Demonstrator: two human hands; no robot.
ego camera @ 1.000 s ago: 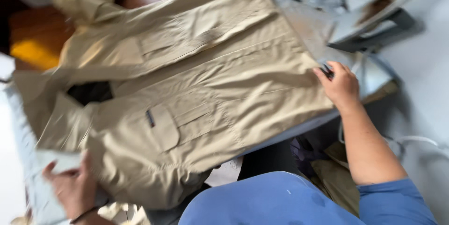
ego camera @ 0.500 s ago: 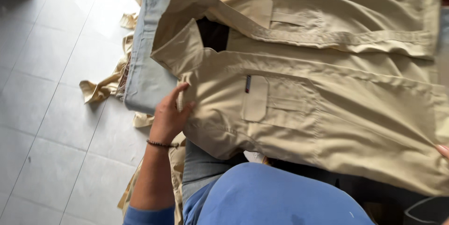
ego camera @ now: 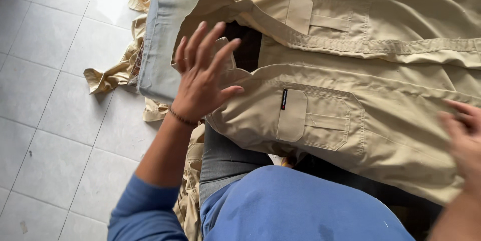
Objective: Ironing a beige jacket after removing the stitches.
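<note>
1. A tan shirt (ego camera: 381,85) lay spread flat on a board, front up, with 2 flap pockets showing and its collar end toward the left.
2. The left hand (ego camera: 203,78) hovered over the shirt's collar edge, fingers spread wide apart and gripping nothing.
3. The right hand (ego camera: 463,136) rested on the shirt's lower right part, blurred, its fingers stretched out loosely.
4. A pale blue cloth (ego camera: 165,35) hung over the board's left end, just beside the shirt.
5. More tan clothes (ego camera: 112,75) lay crumpled on the grey tiled floor (ego camera: 55,121) below.
</note>
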